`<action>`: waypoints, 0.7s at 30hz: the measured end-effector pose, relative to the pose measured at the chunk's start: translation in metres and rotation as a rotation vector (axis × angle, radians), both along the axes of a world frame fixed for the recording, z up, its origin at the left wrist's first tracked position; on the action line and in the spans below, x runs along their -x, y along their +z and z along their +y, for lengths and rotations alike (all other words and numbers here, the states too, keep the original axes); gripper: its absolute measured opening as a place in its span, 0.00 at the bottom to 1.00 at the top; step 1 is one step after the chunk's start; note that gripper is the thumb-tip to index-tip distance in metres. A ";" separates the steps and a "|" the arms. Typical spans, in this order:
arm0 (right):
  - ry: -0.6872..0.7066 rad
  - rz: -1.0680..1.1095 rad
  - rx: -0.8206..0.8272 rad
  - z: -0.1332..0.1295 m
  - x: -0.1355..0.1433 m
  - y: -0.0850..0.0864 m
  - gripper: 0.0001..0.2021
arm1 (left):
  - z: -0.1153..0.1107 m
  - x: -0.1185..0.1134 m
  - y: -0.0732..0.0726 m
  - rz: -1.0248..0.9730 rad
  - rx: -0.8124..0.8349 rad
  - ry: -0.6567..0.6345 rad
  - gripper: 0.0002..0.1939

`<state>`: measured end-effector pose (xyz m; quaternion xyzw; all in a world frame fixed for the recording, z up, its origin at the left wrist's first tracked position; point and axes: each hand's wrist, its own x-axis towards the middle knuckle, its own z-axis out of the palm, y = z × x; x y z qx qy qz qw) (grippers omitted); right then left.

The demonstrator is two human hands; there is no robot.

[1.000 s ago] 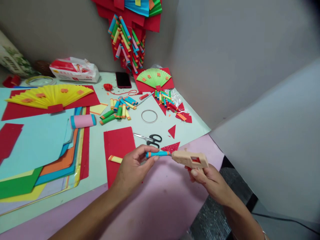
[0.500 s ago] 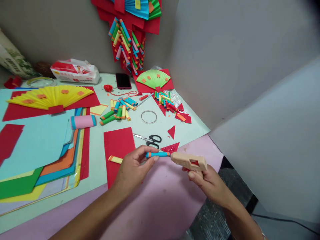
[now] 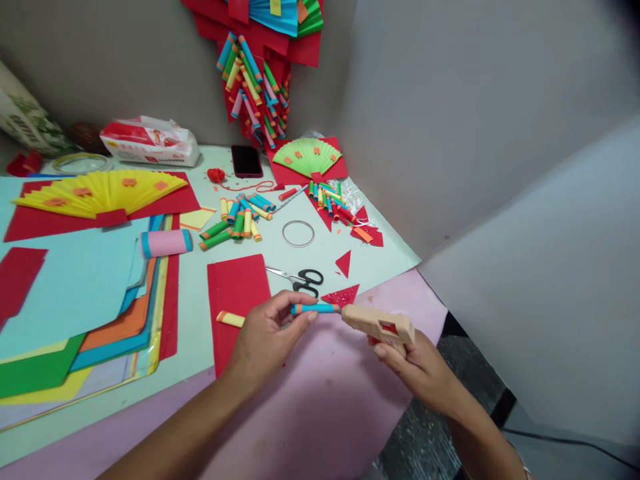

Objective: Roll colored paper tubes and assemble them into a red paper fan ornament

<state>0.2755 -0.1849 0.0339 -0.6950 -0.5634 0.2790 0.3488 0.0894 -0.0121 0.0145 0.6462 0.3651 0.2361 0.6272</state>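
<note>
My left hand pinches one end of a small blue paper roll with orange bands, held level above the table's near edge. Wrapped round the handle of a beige glue gun is my right hand. The gun's nozzle meets the roll's right end. Beneath and left of my left hand lies a red paper sheet, with a yellow paper roll on it, partly hidden by the hand. Black-handled scissors rest just beyond my fingers, beside a glue-spotted red paper scrap.
Several paper rolls lie mid-table near a metal ring. Coloured paper sheets are stacked at left below a yellow paper fan. A phone and a tissue pack sit at the back. A wall bounds the right.
Both hands, the blue roll and the glue gun stay in nearly the same place. The fingers of my right hand at the gun's trigger have shifted slightly.
</note>
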 end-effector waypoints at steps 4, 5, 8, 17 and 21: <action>0.008 -0.009 -0.001 0.000 -0.001 -0.001 0.18 | 0.000 0.000 0.000 0.005 0.014 0.010 0.12; 0.007 -0.014 0.000 0.001 -0.001 0.000 0.18 | 0.000 0.000 -0.001 0.005 0.019 0.013 0.12; 0.004 -0.027 0.005 0.001 -0.001 0.001 0.18 | 0.000 0.000 -0.001 -0.003 0.031 0.017 0.12; 0.001 -0.035 -0.010 0.002 -0.001 0.000 0.17 | 0.000 -0.001 0.002 -0.004 0.046 0.026 0.14; -0.007 -0.077 -0.012 0.002 -0.001 0.000 0.15 | 0.001 -0.001 0.001 -0.024 0.053 0.023 0.14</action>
